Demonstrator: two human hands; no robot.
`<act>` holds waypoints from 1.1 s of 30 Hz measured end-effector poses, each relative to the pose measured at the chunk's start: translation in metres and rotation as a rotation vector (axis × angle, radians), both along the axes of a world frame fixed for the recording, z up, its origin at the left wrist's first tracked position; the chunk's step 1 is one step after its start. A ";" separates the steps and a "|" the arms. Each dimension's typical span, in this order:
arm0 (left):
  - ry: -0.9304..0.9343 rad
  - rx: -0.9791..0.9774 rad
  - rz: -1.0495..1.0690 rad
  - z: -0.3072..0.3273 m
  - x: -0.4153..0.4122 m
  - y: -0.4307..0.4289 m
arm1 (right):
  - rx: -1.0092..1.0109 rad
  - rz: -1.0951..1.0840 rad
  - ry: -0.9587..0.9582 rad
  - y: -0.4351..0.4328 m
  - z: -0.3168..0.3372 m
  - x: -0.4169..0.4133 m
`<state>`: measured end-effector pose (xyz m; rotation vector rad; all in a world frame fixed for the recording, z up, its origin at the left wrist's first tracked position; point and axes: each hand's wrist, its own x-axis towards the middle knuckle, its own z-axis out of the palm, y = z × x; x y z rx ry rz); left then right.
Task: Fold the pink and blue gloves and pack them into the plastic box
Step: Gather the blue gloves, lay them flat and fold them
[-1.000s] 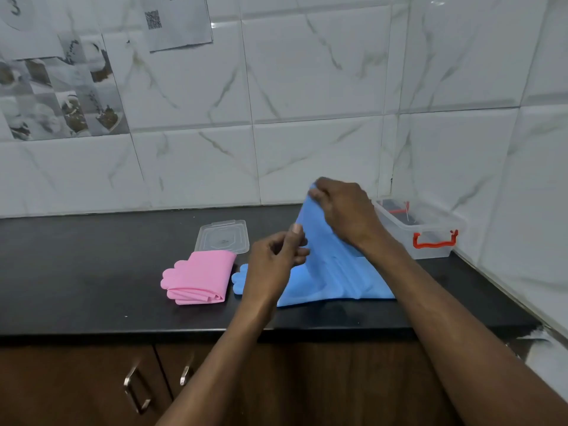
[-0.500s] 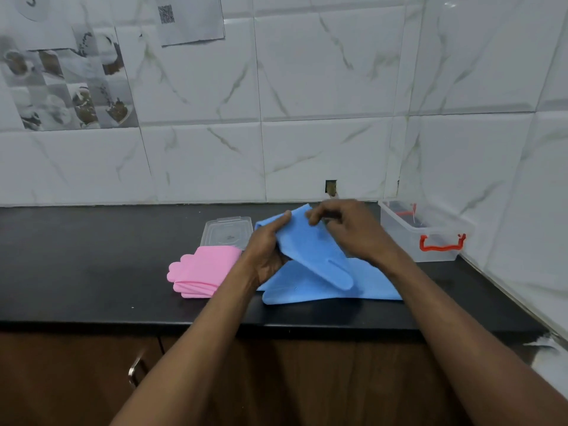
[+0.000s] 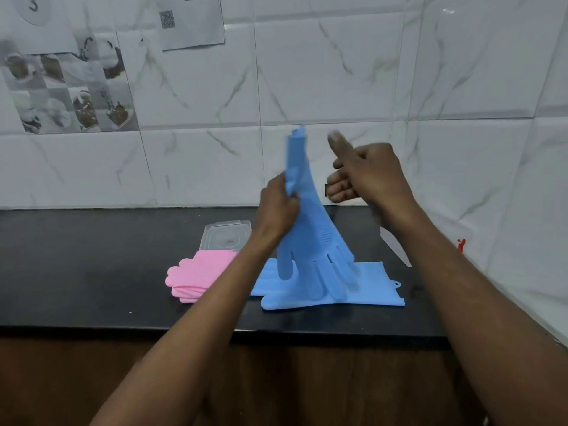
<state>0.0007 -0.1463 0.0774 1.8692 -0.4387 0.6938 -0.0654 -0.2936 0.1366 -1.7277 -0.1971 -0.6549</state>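
Note:
My left hand [image 3: 278, 207] grips a blue glove [image 3: 313, 241] by its cuff and holds it upright, fingers hanging down onto the counter. A second blue glove [image 3: 372, 287] lies flat beneath it. My right hand [image 3: 365, 173] is in the air to the right of the raised cuff, blurred, thumb up, fingers loosely curled and holding nothing. The folded pink gloves [image 3: 196, 275] lie to the left on the black counter. Most of the plastic box is hidden behind my right forearm; only a piece of its wall [image 3: 395, 245] and a red handle [image 3: 461, 244] show.
The box's clear lid [image 3: 226, 238] lies flat behind the pink gloves. The black counter [image 3: 92, 262] ends at a front edge above wooden cabinets. Tiled walls close the back and the right side.
My left hand has lifted one blue glove by the cuff from a low fold to upright. My right hand has let go of it and moved up and right.

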 end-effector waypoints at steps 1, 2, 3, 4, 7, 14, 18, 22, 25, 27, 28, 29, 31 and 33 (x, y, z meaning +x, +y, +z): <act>-0.106 0.065 0.033 -0.001 -0.008 -0.011 | -0.001 -0.009 0.042 0.007 0.011 -0.003; -0.180 0.101 0.011 -0.004 -0.019 -0.023 | -0.078 -0.077 0.067 0.014 0.021 -0.003; -0.227 0.126 -0.008 -0.009 -0.028 -0.035 | -0.220 -0.196 0.072 0.019 0.030 -0.001; -0.260 0.125 -0.009 -0.013 -0.034 -0.045 | -0.409 -0.326 0.067 0.022 0.036 0.002; -0.240 0.073 -0.013 -0.019 -0.045 -0.062 | -0.882 -0.516 0.076 0.029 0.045 0.015; 0.240 -0.507 -0.104 -0.081 -0.056 -0.033 | -0.909 -0.483 -0.073 0.023 0.069 0.031; 0.521 -0.921 -0.164 -0.108 -0.040 -0.012 | -0.650 -0.465 -0.217 0.017 0.104 0.026; 0.725 -1.190 -0.645 -0.100 -0.029 0.000 | -0.474 -0.444 -0.204 -0.005 0.107 0.019; 0.671 -1.255 -0.793 -0.085 -0.019 0.017 | -0.357 -0.402 -0.060 -0.029 0.077 0.025; 0.590 -1.070 -0.721 -0.075 -0.008 0.035 | -0.277 -0.356 0.097 -0.046 0.046 0.027; 0.565 -0.958 -0.666 -0.071 -0.004 0.045 | -0.244 -0.343 0.162 -0.055 0.028 0.031; 0.568 -0.870 -0.593 -0.068 0.000 0.055 | -0.211 -0.327 0.228 -0.064 0.009 0.036; 0.618 -0.747 -0.412 -0.065 0.008 0.071 | -0.109 -0.285 0.329 -0.077 -0.032 0.043; 0.670 -0.606 -0.273 -0.065 0.013 0.078 | -0.033 -0.263 0.432 -0.083 -0.073 0.049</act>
